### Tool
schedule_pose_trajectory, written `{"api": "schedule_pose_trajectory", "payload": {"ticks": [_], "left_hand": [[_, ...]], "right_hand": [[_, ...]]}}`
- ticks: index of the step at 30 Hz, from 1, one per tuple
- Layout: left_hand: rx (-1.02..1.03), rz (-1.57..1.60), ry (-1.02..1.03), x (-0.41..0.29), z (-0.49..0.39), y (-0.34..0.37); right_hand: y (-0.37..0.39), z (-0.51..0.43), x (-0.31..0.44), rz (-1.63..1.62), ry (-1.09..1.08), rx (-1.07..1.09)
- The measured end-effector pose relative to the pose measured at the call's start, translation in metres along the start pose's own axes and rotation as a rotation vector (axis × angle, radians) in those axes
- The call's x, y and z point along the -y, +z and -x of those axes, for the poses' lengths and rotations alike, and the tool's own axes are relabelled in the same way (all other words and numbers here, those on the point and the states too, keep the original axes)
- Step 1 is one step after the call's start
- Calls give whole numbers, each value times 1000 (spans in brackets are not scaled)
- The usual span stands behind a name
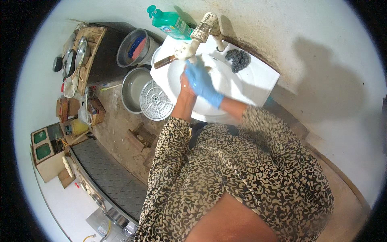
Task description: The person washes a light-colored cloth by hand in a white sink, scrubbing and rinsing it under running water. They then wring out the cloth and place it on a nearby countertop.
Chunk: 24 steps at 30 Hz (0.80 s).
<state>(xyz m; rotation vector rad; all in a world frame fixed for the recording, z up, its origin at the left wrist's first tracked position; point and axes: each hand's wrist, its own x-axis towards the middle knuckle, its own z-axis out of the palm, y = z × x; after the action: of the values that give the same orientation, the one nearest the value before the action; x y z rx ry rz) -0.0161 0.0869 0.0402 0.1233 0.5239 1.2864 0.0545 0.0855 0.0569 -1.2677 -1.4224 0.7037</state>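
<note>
Below the tap [190, 50], over the white washbasin [254, 87], my two hands meet. A light blue glove covers my right hand [201, 81], which lies across my bare left hand [186, 84]. The glove hides most of the left fingers, so whether either hand holds something cannot be seen. A brown-handled brush or similar tool [164, 62] rests on the basin's left rim. A dark metal scouring pad [238, 60] lies on the right side of the rim. Behind the tap's left side stands a green pump bottle [171, 24].
Left of the basin are a metal pot with blue and pink things inside [122, 57], a large metal basin [128, 104] and a perforated steamer plate [155, 99]. A small wooden stool [140, 137] is on the floor. Pans stand on a wooden table [95, 54].
</note>
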Motion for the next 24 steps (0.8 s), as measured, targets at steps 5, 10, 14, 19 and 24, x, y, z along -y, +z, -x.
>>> {"api": "schedule_pose_trajectory", "payload": {"ticks": [5, 10, 14, 19, 24], "left_hand": [[-145, -350, -35, 1, -10, 35], [40, -1330, 152, -46, -22, -44], [-130, -416, -108, -15, 2, 21], [-76, -202, -56, -58, 7, 24], [-67, -45, 6, -82, 20, 21]], "right_hand": [[-6, -39, -55, -315, 303, -61], [-6, 30, 41, 44, -295, -59], [-3, -39, -56, -112, 201, 7], [-45, -72, -129, -204, 411, 344], [-92, -52, -40, 327, -28, 452]]}}
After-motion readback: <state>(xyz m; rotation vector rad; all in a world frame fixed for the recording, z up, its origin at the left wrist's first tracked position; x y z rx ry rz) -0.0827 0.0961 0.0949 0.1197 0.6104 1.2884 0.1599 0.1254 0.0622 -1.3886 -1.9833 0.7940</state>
